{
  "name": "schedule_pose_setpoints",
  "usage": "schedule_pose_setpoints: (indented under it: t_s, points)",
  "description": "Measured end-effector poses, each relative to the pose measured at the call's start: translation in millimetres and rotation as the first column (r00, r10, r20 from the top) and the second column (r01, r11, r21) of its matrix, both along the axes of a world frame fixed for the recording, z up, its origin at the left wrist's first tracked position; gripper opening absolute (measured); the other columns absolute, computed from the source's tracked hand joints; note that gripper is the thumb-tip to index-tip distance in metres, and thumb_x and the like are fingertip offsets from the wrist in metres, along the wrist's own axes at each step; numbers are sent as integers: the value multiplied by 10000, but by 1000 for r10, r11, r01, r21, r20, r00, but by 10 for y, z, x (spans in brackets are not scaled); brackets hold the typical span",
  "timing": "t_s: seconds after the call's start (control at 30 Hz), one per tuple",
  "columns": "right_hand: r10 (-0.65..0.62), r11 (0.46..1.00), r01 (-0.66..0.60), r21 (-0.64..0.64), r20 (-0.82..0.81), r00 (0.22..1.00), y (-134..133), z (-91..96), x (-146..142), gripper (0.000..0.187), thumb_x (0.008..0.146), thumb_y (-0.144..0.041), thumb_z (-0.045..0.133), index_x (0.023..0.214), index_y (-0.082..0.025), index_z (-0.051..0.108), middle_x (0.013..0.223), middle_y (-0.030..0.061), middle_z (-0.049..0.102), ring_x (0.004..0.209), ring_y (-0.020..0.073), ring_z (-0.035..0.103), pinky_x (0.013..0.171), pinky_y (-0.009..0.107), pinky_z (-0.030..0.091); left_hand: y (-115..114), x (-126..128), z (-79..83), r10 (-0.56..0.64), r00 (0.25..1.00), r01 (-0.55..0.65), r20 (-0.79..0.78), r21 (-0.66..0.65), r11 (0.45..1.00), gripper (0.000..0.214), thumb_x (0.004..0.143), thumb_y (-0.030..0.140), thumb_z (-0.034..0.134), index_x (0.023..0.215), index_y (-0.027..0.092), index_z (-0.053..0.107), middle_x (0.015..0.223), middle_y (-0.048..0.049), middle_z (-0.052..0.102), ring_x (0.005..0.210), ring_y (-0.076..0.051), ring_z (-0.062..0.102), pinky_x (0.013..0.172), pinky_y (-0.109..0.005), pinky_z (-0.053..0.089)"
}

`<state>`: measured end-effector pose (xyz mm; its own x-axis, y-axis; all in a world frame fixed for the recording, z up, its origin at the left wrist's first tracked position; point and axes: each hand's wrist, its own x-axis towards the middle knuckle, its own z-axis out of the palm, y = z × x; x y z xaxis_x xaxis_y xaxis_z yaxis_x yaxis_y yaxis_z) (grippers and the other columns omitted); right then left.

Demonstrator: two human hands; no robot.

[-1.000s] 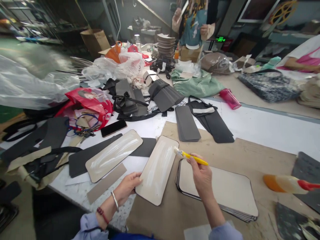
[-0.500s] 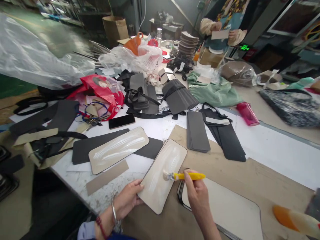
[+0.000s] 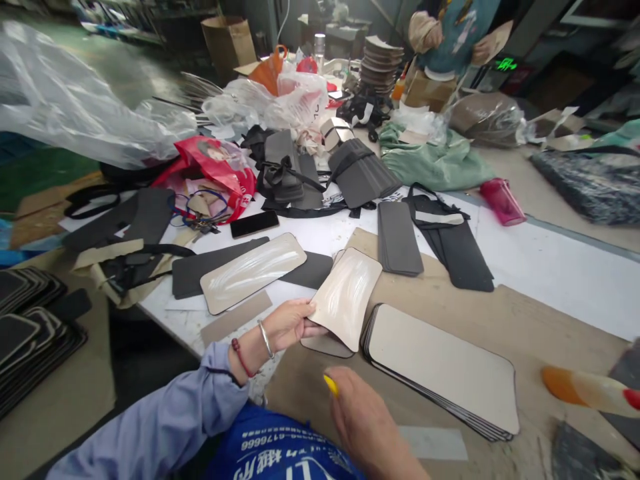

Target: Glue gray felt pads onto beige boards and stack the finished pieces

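Note:
A beige rounded panel [image 3: 346, 293] with wet white streaks is pinched at its left edge by my left hand [image 3: 293, 323]. Its near end is bent upward, and another beige panel [image 3: 327, 345] shows beneath it. Close to my body, my right hand [image 3: 363, 410] is closed around a brush [image 3: 331, 385]; only the yellow tip of its handle shows, and the bristles are hidden. Right of the bent panel lies a stack of larger beige panels [image 3: 443, 360]. A second streaked panel [image 3: 253, 273] rests on dark grey strips to the left.
A bottle with orange contents [image 3: 575, 387] lies at the right. Dark grey strips [image 3: 400, 240], a phone [image 3: 254, 224] and a red bag [image 3: 215, 170] are farther back. Bundled pieces, plastic bags and a pink cup [image 3: 503, 201] lie beyond. A co-worker [image 3: 457, 40] stands across the table.
The brush has left the panel's face as my right hand drew back toward my body. My left hand has lifted and bent the panel's near end, showing another underneath.

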<state>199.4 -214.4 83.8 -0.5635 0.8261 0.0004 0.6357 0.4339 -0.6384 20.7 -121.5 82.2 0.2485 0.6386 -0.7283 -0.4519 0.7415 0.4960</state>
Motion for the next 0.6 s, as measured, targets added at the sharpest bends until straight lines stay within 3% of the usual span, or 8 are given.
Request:
schedule_pose_setpoints:
  t_s: [0.07,0.17,0.27,0.4,0.5,0.6]
  points:
    - [-55,998,45,54,207,977,46,-192,-185,409,787,-46,329,1145,-130,509,962,123,626,854,210,610,712,311,504,-31,24,-61,-27,1000,27,14,23,999,159,792,97,504,937,86,568,842,-111,681,723,-180,662,700,-320,551]
    - [-171,982,188,13,485,858,144,-518,-356,461,763,24,326,1143,-124,542,916,133,648,781,215,637,631,289,503,-73,93,-77,-38,998,38,-43,5,999,151,785,67,486,915,73,563,839,-117,679,717,-173,660,688,-303,553]
    - [-286,954,285,87,536,794,189,-810,-373,440,769,47,316,1088,-105,578,906,153,653,786,208,644,635,268,495,-10,152,82,-12,995,16,-102,44,999,120,790,55,471,857,71,570,811,-110,674,679,-155,654,666,-284,558]
    - [-345,933,252,256,444,827,164,-1084,-286,426,745,42,334,1039,-110,602,875,150,669,755,202,649,644,273,511,395,76,565,-51,994,75,-92,272,960,60,788,90,521,778,89,580,746,-84,664,652,-142,645,615,-256,560]
    - [-362,904,214,370,394,845,135,-1207,-249,456,711,53,341,1027,-123,619,927,148,676,823,211,651,690,281,527,872,-31,1014,-204,971,237,-123,422,875,85,773,116,561,838,77,600,745,-96,665,671,-164,653,598,-241,551]
    - [-385,888,215,405,401,832,135,-1271,-253,478,686,67,345,1009,-131,636,951,136,677,851,222,650,711,290,532,1350,-62,1402,-287,922,383,-259,501,776,126,759,83,533,864,71,601,726,-85,660,626,-157,641,579,-254,542]
